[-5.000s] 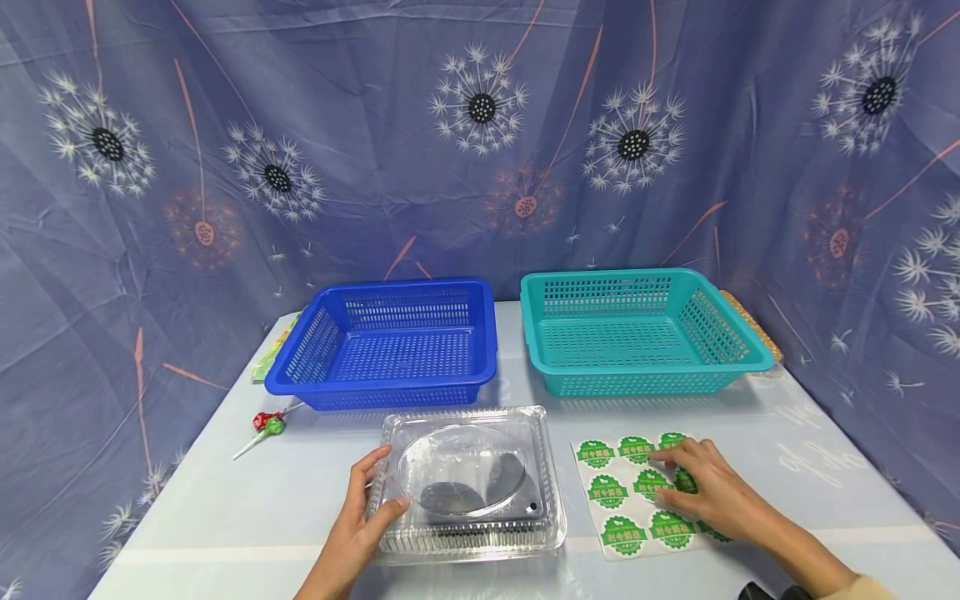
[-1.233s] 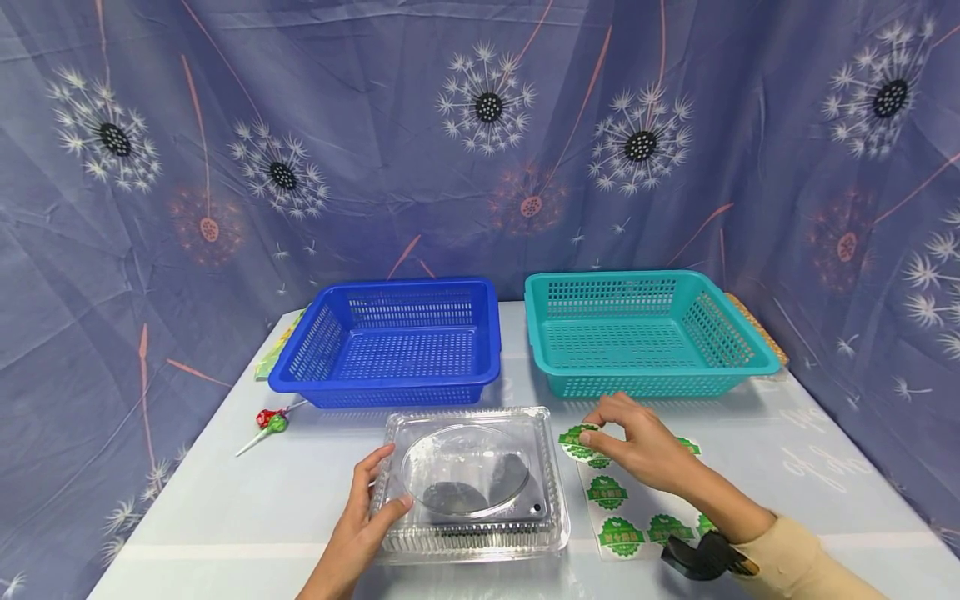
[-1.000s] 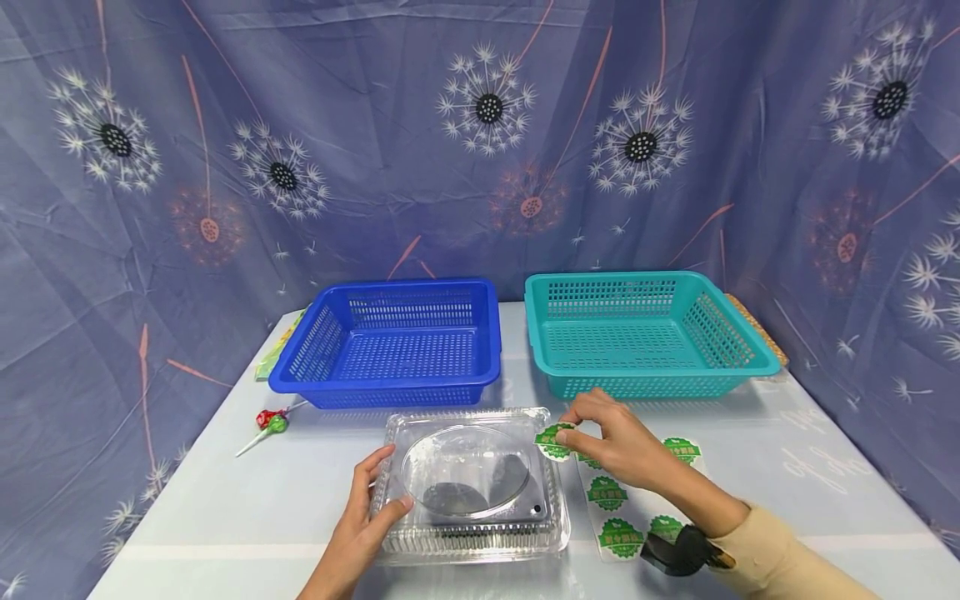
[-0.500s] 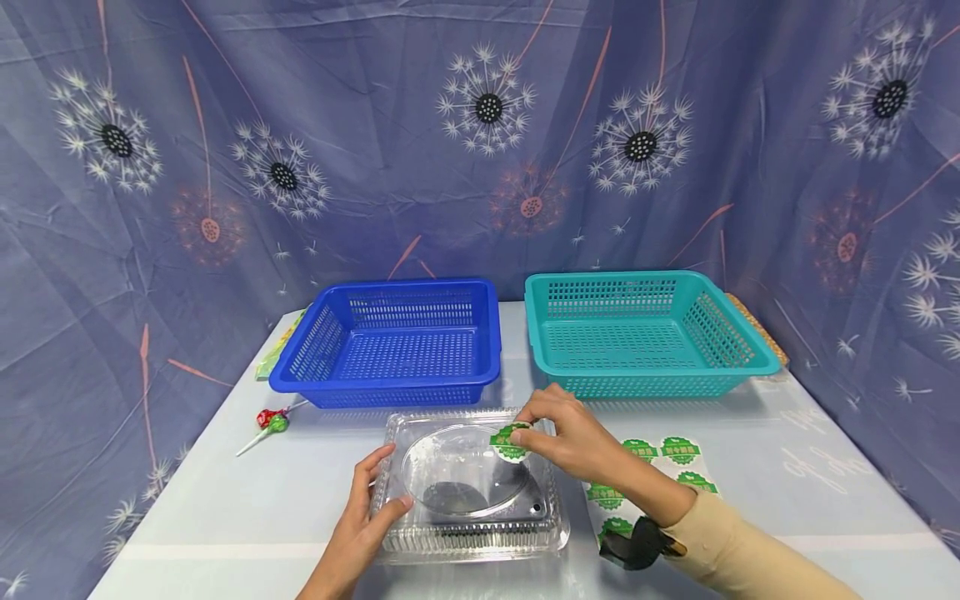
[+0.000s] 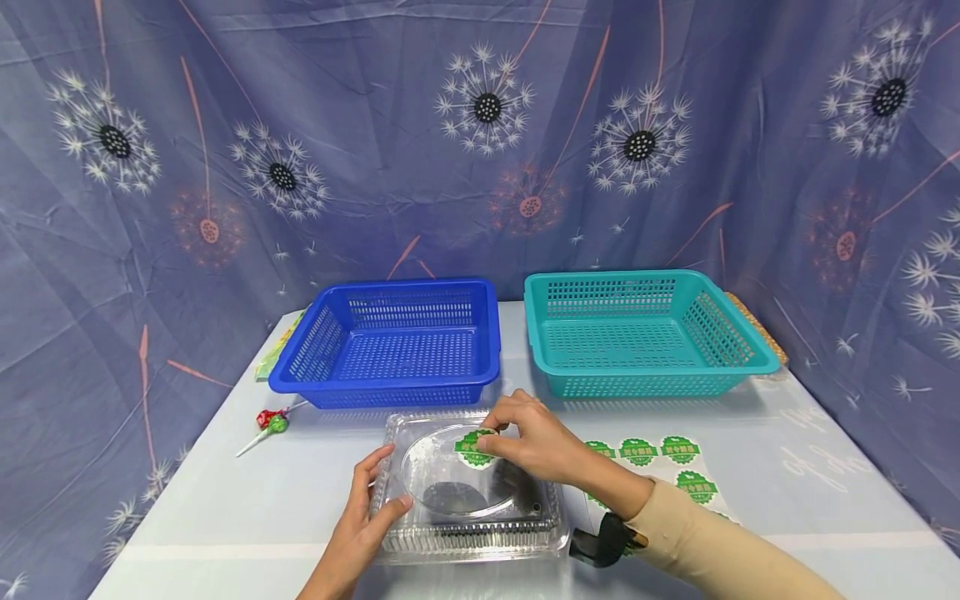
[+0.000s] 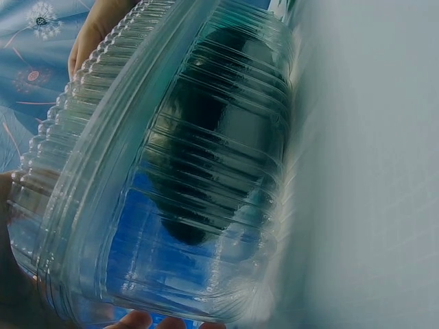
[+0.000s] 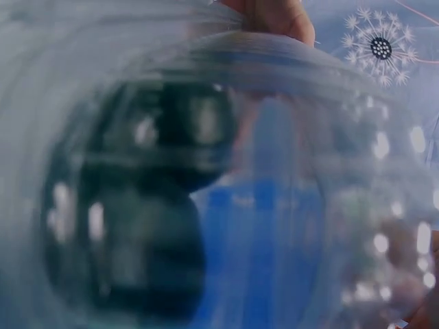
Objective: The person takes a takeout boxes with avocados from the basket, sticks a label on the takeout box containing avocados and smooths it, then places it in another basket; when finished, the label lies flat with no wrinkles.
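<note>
A clear plastic food container [image 5: 468, 542] with its lid on sits at the front middle of the table. Dark rounded items [image 6: 199, 130] show through its wall in the left wrist view. My left hand [image 5: 358, 512] grips the container's left side, thumb on the lid edge. Between thumb and index finger, my right hand [image 5: 528, 437] pinches a round green-and-white sticker [image 5: 469, 448] over the lid's oval panel. To the right lies a white sheet [image 5: 660, 470] of matching green stickers, partly hidden by my right forearm. The right wrist view is blurred, with the container filling most of it.
Behind the container stand a blue basket [image 5: 382, 387] at left and a teal basket [image 5: 660, 371] at right. A red lollipop [image 5: 267, 418] and a green lollipop [image 5: 277, 423] lie at left. A patterned cloth [image 5: 360, 150] encloses the table's back and sides.
My right hand has peeled a sticker from the sheet and carried it left, from beside the container to over its lid. My left hand stays at the container's left side.
</note>
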{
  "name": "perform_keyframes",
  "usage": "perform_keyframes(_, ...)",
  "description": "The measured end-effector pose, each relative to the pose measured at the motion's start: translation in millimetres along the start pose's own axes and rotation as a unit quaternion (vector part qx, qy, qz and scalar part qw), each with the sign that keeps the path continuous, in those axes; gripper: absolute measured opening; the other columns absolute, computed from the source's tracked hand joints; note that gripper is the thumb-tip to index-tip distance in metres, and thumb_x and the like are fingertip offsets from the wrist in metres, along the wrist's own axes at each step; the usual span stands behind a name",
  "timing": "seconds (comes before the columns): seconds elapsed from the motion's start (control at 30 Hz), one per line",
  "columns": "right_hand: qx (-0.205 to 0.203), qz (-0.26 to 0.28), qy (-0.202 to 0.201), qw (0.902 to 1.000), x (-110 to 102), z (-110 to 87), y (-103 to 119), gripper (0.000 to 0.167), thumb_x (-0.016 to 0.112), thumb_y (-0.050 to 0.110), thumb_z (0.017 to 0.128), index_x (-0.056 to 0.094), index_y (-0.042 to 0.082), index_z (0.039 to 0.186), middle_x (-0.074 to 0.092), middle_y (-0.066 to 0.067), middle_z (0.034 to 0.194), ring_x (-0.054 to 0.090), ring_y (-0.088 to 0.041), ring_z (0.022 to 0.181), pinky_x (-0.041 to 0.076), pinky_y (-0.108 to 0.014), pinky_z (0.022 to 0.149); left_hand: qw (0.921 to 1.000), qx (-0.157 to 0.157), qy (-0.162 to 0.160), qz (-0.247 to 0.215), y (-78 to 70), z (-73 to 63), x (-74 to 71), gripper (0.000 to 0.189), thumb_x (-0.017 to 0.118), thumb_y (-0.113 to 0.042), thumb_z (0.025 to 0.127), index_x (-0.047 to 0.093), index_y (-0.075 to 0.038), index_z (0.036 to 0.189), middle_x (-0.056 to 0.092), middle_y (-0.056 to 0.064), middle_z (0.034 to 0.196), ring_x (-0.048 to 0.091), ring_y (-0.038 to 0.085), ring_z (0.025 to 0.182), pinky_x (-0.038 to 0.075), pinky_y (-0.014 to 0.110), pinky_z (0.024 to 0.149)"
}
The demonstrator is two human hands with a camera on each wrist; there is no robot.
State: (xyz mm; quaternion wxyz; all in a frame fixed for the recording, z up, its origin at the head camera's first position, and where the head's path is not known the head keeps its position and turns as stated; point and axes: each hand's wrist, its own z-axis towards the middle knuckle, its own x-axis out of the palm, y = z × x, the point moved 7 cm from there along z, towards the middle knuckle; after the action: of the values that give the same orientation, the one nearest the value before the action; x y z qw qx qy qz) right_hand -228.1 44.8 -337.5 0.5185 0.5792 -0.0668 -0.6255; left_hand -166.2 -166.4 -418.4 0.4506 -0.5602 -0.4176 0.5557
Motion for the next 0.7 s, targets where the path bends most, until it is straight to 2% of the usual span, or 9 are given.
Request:
perform_keyframes(0.1, 0.002, -0.003, 0.007, 1.0000, 3, 3.2, 2, 0.005, 0.069, 0.023, 0.083, 0.070, 0.020, 0.081, 0.057, 0.011, 0.074, 0.045, -0.012, 0.078, 0.036, -0.023, 0.072, 1.0000, 0.004, 0.000, -0.002, -0.4, -0.1, 0.1, 0.065, 0.060, -0.015, 0.088, 0.027, -0.021, 0.143, 0.029, 0.020, 0.140, 0.038, 0.036, 0.119, 0.040, 0.039, 0.084)
perform_keyframes(0.23, 0.003, -0.005, 0.017, 0.9998, 6, 6.2, 2, 0.004, 0.069, 0.023, 0.084, 0.070, 0.020, 0.080, 0.057, 0.011, 0.074, 0.047, -0.020, 0.080, 0.036, -0.024, 0.071, 1.0000, 0.002, -0.001, 0.000, -0.4, 0.0, 0.2, 0.065, 0.060, -0.015, 0.088, 0.027, -0.022, 0.143, 0.029, 0.020, 0.140, 0.038, 0.036, 0.119, 0.040, 0.039, 0.084)
perform_keyframes(0.43, 0.015, -0.005, 0.033, 0.9993, 11, 8.3, -2, 0.004, 0.068, 0.022, 0.084, 0.070, 0.020, 0.082, 0.058, 0.011, 0.077, 0.049, -0.023, 0.082, 0.036, -0.024, 0.071, 1.0000, -0.005, 0.000, 0.001, -0.1, 0.2, 0.4, 0.064, 0.060, -0.016, 0.089, 0.027, -0.023, 0.143, 0.027, 0.020, 0.142, 0.037, 0.037, 0.120, 0.041, 0.039, 0.083)
perform_keyframes(0.7, 0.024, -0.018, 0.062, 0.9976, 18, 9.4, -4, 0.005, 0.067, 0.024, 0.085, 0.070, 0.020, 0.086, 0.058, 0.013, 0.080, 0.047, -0.019, 0.085, 0.034, -0.027, 0.075, 1.0000, -0.006, -0.001, 0.002, -0.5, -0.1, 0.3, 0.064, 0.060, -0.016, 0.089, 0.027, -0.025, 0.143, 0.028, 0.020, 0.141, 0.038, 0.036, 0.119, 0.041, 0.039, 0.083)
